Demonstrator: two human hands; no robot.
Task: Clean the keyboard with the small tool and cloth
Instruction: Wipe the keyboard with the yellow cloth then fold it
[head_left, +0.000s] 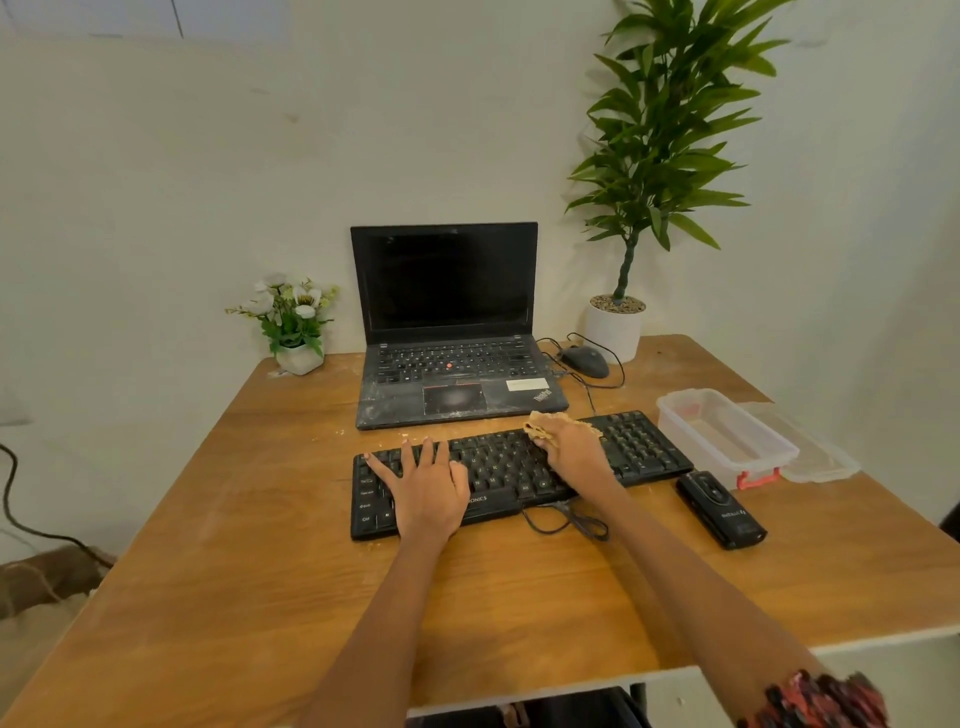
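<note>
Both hands on keyboard (644, 447): left hand (426, 493) flat, fingers spread; right hand (574, 452) gripping cloth (540, 423).

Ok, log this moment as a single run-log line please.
step: wiping keys | left hand: flat on keyboard, steadying | right hand: gripping tan cloth on upper key rows | black handheld tool: lying unused right of keyboard

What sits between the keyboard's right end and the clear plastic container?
Nothing: bare wooden table shows between the keyboard and the container in the head view.
</note>
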